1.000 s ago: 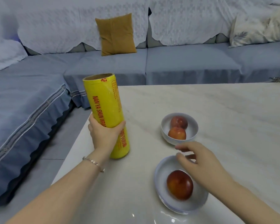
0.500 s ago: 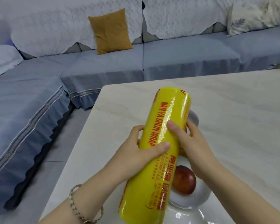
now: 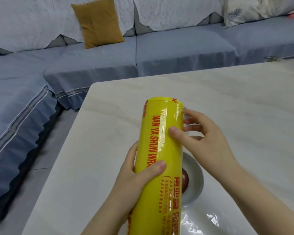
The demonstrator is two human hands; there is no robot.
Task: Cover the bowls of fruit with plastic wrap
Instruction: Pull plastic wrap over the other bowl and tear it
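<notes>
A big yellow roll of plastic wrap (image 3: 159, 150) with red lettering is held lengthwise over the table, pointing away from me. My left hand (image 3: 139, 175) grips it from the left, thumb across the top. My right hand (image 3: 199, 138) holds its right side, thumb pressed on the film, fingers spread behind. Beneath the roll sits a white bowl (image 3: 196, 182) with a red fruit (image 3: 185, 182) partly showing. The second bowl is hidden behind the roll and my right hand.
The pale marble table (image 3: 244, 107) has its left edge and far corner close to the roll. A blue-grey sofa (image 3: 176, 53) with a mustard cushion (image 3: 98, 21) wraps around the far and left sides. Glossy glare shows on the table near the bottom.
The roll went from upright in my left hand to tilted over the bowls; my right hand joined it and slid further up the roll. The view has closed in.
</notes>
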